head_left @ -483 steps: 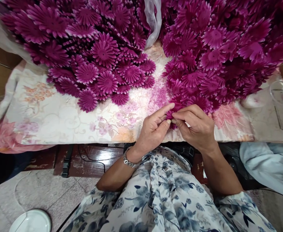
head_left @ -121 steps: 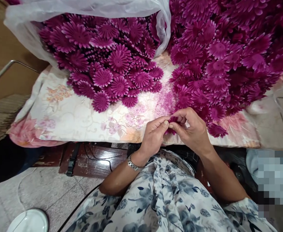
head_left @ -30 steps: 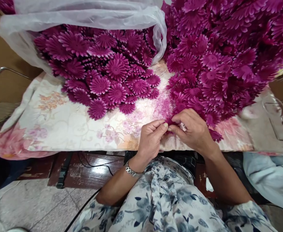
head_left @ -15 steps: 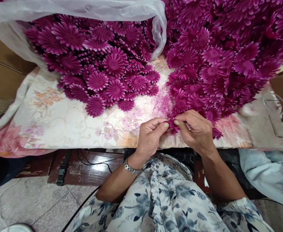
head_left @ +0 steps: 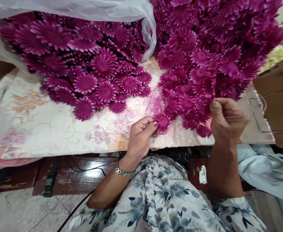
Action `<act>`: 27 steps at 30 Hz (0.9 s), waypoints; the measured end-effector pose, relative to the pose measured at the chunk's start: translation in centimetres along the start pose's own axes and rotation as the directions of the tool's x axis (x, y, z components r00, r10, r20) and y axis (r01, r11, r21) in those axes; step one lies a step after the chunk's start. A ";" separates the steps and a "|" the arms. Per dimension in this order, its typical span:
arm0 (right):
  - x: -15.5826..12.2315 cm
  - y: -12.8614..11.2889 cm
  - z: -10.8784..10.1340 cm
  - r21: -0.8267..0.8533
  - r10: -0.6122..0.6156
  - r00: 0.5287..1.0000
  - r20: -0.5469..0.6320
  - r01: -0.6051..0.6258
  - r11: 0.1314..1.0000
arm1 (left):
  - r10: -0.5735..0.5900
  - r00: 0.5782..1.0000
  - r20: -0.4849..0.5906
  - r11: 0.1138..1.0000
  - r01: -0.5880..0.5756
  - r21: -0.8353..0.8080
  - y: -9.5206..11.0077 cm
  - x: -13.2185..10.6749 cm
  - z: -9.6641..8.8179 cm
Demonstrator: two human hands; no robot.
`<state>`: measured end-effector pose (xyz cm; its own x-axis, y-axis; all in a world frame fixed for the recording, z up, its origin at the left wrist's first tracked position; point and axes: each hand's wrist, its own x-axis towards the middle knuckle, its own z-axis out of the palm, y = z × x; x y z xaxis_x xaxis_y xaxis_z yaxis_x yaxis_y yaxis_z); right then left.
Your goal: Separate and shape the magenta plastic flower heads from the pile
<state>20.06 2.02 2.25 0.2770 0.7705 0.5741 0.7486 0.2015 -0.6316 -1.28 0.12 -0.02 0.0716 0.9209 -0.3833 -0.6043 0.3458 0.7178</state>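
Note:
My left hand (head_left: 140, 135) pinches a magenta artificial flower (head_left: 162, 122) by its left edge, over the front part of the cloth. The flower faces up, with its small centre showing. My right hand (head_left: 228, 120) is raised at the right, closed, thumb against forefinger, at the near edge of a large loose heap of magenta flowers (head_left: 200, 58). Whether anything is between those fingertips I cannot make out against the heap. Stacked flat magenta petal layers (head_left: 104, 66) spill toward me on the left.
A clear plastic bag (head_left: 71, 12) lies open around the left stack. Magenta flecks (head_left: 153, 101) dust the floral cloth (head_left: 59, 129) between the heaps. Cardboard boxes (head_left: 277, 100) stand at the right, with yellow flowers (head_left: 279, 48) behind. Grey fabric (head_left: 262, 170) hangs at the lower right.
My right hand has parted from the left and moved right and up to the right-hand heap. The flower in my left hand now shows openly. The view has shifted slightly right.

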 end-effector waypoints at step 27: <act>-1.9 -0.8 0.1 0.590 0.266 0.867 0.422 -0.485 0.646 | -0.041 0.998 0.052 0.999 0.040 0.022 -0.6 -0.2 1.2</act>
<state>18.88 0.43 1.56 0.1851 0.9765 0.1102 -0.0060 0.1133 -0.9935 0.05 -0.02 0.30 0.1373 0.9142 -0.3813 -0.5833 0.3858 0.7148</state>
